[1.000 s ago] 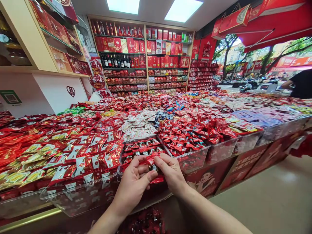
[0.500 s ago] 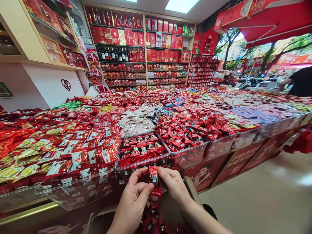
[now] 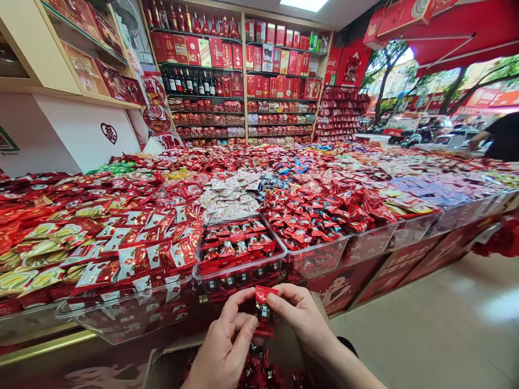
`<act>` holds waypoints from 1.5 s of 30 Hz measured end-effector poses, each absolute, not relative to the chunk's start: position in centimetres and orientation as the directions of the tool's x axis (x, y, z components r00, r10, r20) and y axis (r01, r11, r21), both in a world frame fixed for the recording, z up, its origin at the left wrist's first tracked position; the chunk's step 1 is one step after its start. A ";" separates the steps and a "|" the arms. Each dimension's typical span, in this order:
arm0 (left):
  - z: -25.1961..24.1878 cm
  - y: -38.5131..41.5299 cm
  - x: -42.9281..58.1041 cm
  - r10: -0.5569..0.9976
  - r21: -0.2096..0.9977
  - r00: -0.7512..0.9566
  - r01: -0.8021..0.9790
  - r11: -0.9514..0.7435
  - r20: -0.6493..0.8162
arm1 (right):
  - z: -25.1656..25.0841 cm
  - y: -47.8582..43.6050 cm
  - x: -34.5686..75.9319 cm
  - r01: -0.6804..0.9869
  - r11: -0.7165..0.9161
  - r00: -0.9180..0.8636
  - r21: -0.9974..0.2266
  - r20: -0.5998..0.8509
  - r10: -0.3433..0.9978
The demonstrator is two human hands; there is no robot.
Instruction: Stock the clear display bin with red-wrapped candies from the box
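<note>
A small candy packet (image 3: 264,313), red at both ends with a dark middle and pale characters, is held upright between my two hands. My left hand (image 3: 229,340) grips its left edge with fingers closed. My right hand (image 3: 302,316) pinches its upper right corner between thumb and fingers. Just beyond my hands stands a clear plastic bin (image 3: 239,273) with matching red and dark packets laid in rows. Below my hands, a cardboard box (image 3: 166,364) contains more red packets (image 3: 259,370), partly hidden by my hands.
Clear bins heaped with wrapped sweets cover the counter, red-and-white packets (image 3: 138,254) at left and red ones (image 3: 312,216) at right. Shelves of bottles and gift boxes (image 3: 211,51) line the back wall. Tiled floor (image 3: 425,319) lies at right, and a person's arm (image 3: 482,139) shows far right.
Both hands and the packet have shifted slightly right and down in view. My right fingers have curled further over the packet's top corner. The camera view has tilted a little.
</note>
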State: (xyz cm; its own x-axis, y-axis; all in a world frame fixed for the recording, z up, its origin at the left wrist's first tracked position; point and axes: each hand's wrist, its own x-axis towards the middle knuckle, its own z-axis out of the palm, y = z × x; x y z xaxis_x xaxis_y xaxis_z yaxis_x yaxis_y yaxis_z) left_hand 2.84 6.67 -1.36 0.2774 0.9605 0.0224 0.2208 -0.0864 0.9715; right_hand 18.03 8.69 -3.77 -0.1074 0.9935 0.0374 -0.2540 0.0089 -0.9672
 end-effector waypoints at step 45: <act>2.6 17.4 6.2 0.801 0.151 0.554 0.792 -0.591 0.229 | 3.6 21.0 20.4 0.878 0.367 -0.228 -0.306 0.406 0.885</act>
